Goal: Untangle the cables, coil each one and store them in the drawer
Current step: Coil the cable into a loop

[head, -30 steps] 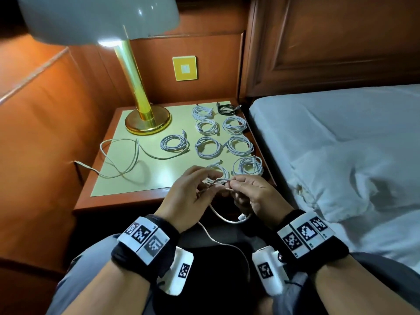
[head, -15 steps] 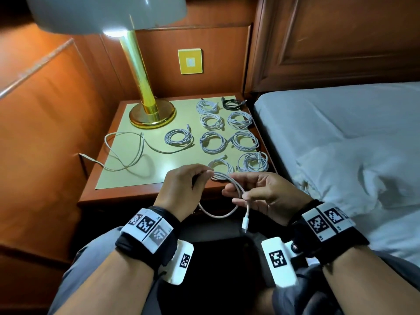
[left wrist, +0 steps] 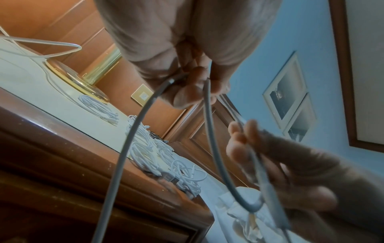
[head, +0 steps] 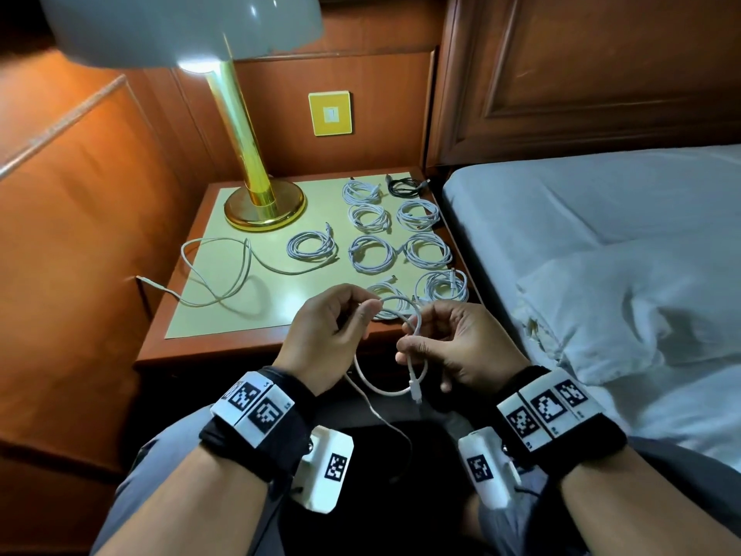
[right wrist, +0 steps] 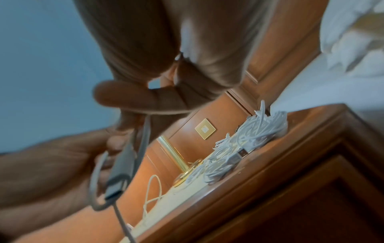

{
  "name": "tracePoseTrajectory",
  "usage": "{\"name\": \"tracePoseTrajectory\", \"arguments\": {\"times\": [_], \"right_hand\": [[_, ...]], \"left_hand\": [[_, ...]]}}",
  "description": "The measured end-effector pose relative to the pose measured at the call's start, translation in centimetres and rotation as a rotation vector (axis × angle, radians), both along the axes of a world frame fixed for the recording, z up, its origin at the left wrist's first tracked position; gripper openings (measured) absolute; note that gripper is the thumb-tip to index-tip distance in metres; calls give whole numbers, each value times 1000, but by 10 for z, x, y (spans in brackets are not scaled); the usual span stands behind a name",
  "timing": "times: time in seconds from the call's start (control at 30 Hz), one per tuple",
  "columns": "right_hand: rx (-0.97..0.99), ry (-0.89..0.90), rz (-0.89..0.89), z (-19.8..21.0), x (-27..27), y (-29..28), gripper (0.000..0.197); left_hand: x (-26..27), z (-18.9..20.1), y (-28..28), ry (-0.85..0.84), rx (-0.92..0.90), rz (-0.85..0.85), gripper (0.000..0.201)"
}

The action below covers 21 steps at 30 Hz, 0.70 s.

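A white cable (head: 417, 335) forms a loop between both hands in front of the nightstand. My left hand (head: 333, 335) pinches the top of the loop between thumb and fingers (left wrist: 197, 85). My right hand (head: 449, 347) pinches the strand near its plug (head: 415, 389), which hangs down (right wrist: 120, 174). The rest of this cable trails down to my lap (head: 385, 423). Several coiled white cables (head: 373, 254) and one black coil (head: 405, 186) lie in rows on the nightstand top (head: 224, 315). One loose white cable (head: 224, 274) sprawls at its left side.
A brass lamp (head: 256, 194) stands at the back left of the nightstand. The bed (head: 601, 254) with white bedding is close on the right. Wooden wall panels (head: 80, 234) close in the left side. No drawer front shows clearly.
The hands have moved slightly apart and the cable now makes a wider loop between them. The plug end now hangs below my right hand.
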State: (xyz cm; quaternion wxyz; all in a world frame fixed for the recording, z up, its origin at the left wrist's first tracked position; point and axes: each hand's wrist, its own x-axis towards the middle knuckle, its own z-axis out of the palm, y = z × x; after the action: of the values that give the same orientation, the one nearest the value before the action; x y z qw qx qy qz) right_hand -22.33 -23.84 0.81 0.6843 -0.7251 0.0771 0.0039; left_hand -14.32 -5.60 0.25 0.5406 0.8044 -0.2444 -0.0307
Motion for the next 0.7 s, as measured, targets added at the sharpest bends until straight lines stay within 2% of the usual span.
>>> {"name": "tracePoseTrajectory", "arguments": {"times": [0.13, 0.27, 0.4, 0.53, 0.6, 0.7], "right_hand": [[-325, -129, -124, -11, 5, 0, 31], [-347, -123, -127, -19, 8, 0, 21], [-481, -147, -107, -24, 10, 0, 15], [-304, -166, -31, -27, 14, 6, 11], [-213, -156, -14, -26, 15, 6, 16], [-132, -154, -91, -21, 17, 4, 22]], "left_hand": [[-4, 1, -2, 57, 44, -31, 16], [-8, 4, -5, 207, 42, -97, 18], [-10, 6, -5, 219, 65, -119, 17], [-8, 6, -6, 235, 30, -100, 18], [-7, 5, -5, 225, 24, -84, 18], [-7, 4, -5, 193, 72, -75, 18]]}}
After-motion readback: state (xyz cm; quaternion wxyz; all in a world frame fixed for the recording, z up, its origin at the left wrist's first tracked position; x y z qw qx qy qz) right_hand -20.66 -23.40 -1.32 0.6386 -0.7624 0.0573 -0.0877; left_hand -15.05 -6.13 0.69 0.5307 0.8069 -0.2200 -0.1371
